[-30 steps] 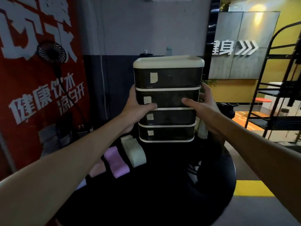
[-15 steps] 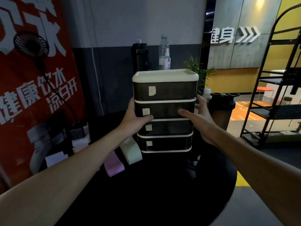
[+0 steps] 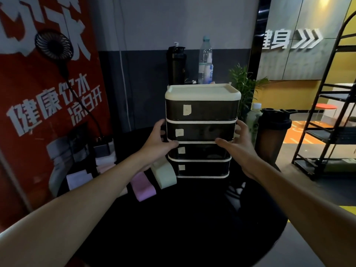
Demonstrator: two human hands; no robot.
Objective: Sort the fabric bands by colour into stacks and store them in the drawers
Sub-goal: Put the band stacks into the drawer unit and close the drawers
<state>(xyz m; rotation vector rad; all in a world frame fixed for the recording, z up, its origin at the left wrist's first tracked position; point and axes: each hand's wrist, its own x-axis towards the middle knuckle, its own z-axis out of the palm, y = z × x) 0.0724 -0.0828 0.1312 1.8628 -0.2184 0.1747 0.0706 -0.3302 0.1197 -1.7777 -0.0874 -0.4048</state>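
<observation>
Left hand: you gripped the drawers on the left side.
Right hand: you gripped the right side.
Bands: pink band and green band lay just left.

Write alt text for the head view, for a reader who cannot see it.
The left hand and right hand grip the sides of a four-tier drawer unit, dark-fronted with a cream top, at the far side of a dark round table. A pink band and a pale green band lie just left of it.
</observation>
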